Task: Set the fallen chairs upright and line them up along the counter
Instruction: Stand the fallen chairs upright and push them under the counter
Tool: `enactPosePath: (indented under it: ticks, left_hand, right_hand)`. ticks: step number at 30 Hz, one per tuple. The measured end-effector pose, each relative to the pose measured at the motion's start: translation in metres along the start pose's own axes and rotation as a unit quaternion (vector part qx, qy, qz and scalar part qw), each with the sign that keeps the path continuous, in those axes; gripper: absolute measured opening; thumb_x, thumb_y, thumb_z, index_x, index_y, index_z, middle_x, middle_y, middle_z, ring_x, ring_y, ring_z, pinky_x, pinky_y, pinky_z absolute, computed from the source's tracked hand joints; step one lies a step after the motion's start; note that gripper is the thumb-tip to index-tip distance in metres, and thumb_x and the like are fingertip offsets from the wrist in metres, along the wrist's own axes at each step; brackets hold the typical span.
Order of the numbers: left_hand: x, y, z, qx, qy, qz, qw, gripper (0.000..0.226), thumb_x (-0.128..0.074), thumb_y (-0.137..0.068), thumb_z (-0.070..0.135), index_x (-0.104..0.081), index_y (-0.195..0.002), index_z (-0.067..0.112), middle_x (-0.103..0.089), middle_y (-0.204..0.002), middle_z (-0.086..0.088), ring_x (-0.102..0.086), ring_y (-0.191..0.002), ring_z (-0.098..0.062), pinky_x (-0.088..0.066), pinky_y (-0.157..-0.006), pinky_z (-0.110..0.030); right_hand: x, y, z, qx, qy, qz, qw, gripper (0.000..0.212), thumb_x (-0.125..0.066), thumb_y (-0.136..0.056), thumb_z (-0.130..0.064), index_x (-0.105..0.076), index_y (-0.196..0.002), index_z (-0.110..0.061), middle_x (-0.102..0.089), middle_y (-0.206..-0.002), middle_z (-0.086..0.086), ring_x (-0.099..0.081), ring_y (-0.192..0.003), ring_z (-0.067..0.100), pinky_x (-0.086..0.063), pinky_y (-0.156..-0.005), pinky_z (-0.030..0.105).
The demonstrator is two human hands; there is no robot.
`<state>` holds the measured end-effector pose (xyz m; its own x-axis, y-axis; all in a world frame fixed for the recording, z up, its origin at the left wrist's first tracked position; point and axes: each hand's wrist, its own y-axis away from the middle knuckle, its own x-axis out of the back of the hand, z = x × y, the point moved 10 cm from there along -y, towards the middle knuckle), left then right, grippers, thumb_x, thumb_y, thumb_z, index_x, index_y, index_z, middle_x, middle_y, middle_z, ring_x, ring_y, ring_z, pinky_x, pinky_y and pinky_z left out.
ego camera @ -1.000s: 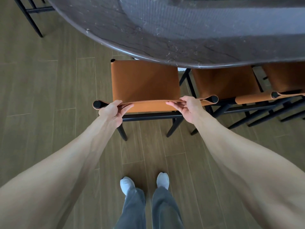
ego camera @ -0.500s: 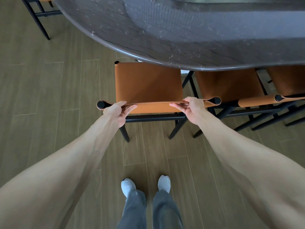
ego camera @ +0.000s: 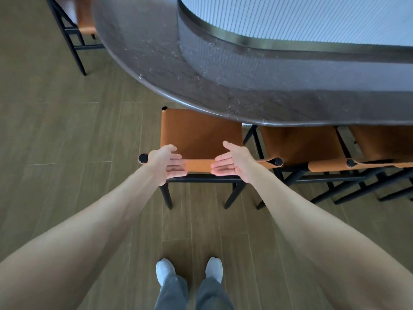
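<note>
Plainly upright on its four dark legs, the nearest chair stands with the front of its tan seat tucked under the rim of the counter, close to the rounded left end of that counter. Both hands are spread, with fingers straight and near each other: the left hand and the right hand lie at the tan sling backrest, palms turned toward each other, neither curled round it; whether the fingers actually press on the strip cannot be told. Two more chairs stand just beside it to the right, also nosed under the counter's edge, and another chair sits round the counter's far left curve. Judging by its build, the frame is thin black tube or bar, stiff and probably not heavy, while the seat and back look like leather stretched between rails, soft and likely to give under a squeeze. A firmer hold would therefore seem to be the round black end post of the back, or its partner on the right, rather than the flexible strip between them. On the wood-look floor the slim legs should slide readily for small alignment nudges.
</note>
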<state>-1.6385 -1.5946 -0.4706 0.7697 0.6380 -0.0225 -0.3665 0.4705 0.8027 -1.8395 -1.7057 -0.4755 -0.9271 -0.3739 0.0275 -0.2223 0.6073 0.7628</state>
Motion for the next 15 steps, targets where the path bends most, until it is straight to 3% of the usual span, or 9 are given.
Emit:
enactPosePath:
  ticks: [2, 4, 7, 15]
  left_hand:
    - [0.002, 0.027, 0.043, -0.099, -0.022, -0.002, 0.995, 0.028, -0.053, -0.103, 0.031, -0.069, -0.106, 0.008, -0.073, -0.107, -0.016, -0.073, -0.094, -0.032, -0.061, -0.078, -0.041]
    - [0.002, 0.061, 0.092, -0.226, -0.018, -0.009, 0.974, 0.027, -0.052, -0.104, 0.033, -0.068, -0.114, 0.015, -0.069, -0.12, -0.006, -0.068, -0.11, -0.024, -0.058, -0.085, -0.036]
    - [0.015, 0.121, 0.139, -0.367, 0.002, 0.012, 0.93, 0.03, -0.051, -0.104, 0.027, -0.065, -0.128, 0.014, -0.065, -0.124, 0.002, -0.062, -0.117, -0.017, -0.055, -0.092, -0.032]
    - [0.054, 0.192, 0.177, -0.481, 0.033, 0.028, 0.875, 0.048, -0.049, -0.095, 0.045, -0.063, -0.133, 0.019, -0.065, -0.132, 0.002, -0.061, -0.119, -0.014, -0.05, -0.103, -0.037]
  right_hand:
    - [-0.003, 0.022, -0.05, 0.108, -0.019, 0.015, 0.994, 0.049, -0.049, -0.106, -0.04, -0.071, -0.113, 0.003, -0.078, -0.098, 0.019, -0.078, -0.084, 0.031, -0.065, -0.075, 0.036]
    - [-0.008, 0.052, -0.1, 0.224, -0.038, 0.036, 0.973, 0.044, -0.045, -0.108, -0.037, -0.07, -0.12, -0.004, -0.077, -0.111, 0.014, -0.076, -0.096, 0.026, -0.061, -0.091, 0.036]
    - [-0.017, 0.106, -0.151, 0.367, 0.003, 0.062, 0.928, 0.037, -0.044, -0.108, -0.033, -0.068, -0.128, -0.012, -0.073, -0.119, 0.002, -0.069, -0.109, 0.017, -0.052, -0.105, 0.035]
    - [-0.05, 0.173, -0.194, 0.465, 0.0, 0.047, 0.884, 0.036, -0.046, -0.108, -0.028, -0.065, -0.133, -0.01, -0.069, -0.124, -0.001, -0.064, -0.118, 0.015, -0.048, -0.109, 0.033]
